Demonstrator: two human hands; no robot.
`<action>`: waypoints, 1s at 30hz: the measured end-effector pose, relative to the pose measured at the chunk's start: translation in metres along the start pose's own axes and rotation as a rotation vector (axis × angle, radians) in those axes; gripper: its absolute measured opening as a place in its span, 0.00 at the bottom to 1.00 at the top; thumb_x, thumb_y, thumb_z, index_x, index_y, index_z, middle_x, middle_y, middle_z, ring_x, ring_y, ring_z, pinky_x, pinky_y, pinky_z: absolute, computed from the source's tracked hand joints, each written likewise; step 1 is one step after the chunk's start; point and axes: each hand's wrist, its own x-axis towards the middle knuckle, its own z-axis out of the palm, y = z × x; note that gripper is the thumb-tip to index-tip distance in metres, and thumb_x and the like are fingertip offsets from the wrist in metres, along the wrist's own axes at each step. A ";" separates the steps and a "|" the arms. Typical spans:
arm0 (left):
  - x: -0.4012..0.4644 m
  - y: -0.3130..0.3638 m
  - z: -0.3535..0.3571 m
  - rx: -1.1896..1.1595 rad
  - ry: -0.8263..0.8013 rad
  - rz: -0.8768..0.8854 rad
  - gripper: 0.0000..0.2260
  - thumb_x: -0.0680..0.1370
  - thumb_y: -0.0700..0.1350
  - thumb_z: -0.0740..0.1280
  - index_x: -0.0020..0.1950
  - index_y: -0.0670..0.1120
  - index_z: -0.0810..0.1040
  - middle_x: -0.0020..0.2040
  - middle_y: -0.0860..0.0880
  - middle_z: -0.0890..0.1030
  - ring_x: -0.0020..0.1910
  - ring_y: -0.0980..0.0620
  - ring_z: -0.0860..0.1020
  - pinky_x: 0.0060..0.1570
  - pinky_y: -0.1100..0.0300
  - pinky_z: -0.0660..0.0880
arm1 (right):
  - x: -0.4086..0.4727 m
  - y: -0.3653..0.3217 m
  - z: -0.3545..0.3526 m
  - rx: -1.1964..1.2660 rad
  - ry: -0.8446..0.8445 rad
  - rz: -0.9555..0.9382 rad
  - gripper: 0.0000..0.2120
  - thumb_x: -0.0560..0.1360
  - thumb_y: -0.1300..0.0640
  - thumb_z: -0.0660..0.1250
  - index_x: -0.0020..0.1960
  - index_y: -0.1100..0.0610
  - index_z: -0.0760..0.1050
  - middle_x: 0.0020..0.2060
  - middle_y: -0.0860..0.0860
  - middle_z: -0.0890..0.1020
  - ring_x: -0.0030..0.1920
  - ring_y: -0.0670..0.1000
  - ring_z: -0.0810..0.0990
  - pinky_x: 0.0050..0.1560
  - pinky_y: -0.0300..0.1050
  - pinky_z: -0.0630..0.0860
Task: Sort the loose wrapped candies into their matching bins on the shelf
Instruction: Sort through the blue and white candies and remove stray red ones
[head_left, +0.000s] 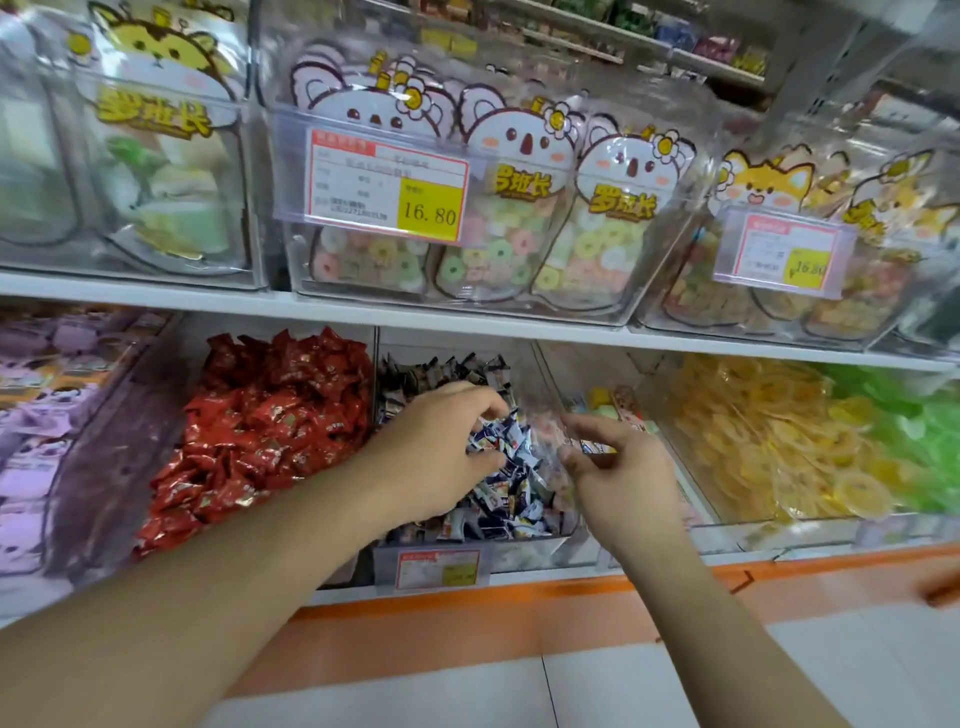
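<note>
Two hands over the lower shelf (467, 326), mid-frame. Clear middle bin (524, 552) heaped with dark blue wrapped candies (511, 486), red candies (270, 421) piled just left. Left hand (436, 447) curled into the blue heap, grabbing wrappers. Right hand (623, 467) beside it, pinching one small wrapped candy (592, 447).

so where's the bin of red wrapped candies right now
In the head view the bin of red wrapped candies is on the lower shelf, left of centre, next to the bin of dark blue wrapped candies that the left hand reaches into.
</note>
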 end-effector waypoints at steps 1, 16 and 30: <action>0.012 0.001 0.009 0.010 -0.033 -0.019 0.20 0.78 0.51 0.74 0.69 0.55 0.75 0.67 0.56 0.75 0.63 0.55 0.75 0.63 0.57 0.73 | 0.000 0.001 -0.001 0.018 -0.008 0.001 0.15 0.79 0.59 0.72 0.62 0.44 0.82 0.42 0.36 0.83 0.40 0.36 0.83 0.39 0.31 0.79; 0.048 -0.011 0.046 0.054 -0.023 -0.135 0.04 0.77 0.45 0.76 0.48 0.55 0.87 0.60 0.53 0.83 0.57 0.54 0.79 0.54 0.61 0.73 | 0.006 0.010 -0.005 0.083 -0.057 -0.008 0.14 0.78 0.55 0.73 0.62 0.42 0.81 0.45 0.35 0.83 0.41 0.36 0.82 0.37 0.33 0.78; 0.055 -0.014 0.040 -0.038 -0.073 -0.127 0.11 0.77 0.46 0.76 0.58 0.52 0.84 0.50 0.57 0.81 0.50 0.57 0.79 0.47 0.68 0.71 | 0.003 0.009 -0.005 0.108 -0.065 0.004 0.14 0.79 0.56 0.72 0.62 0.42 0.81 0.40 0.40 0.85 0.38 0.44 0.83 0.31 0.40 0.79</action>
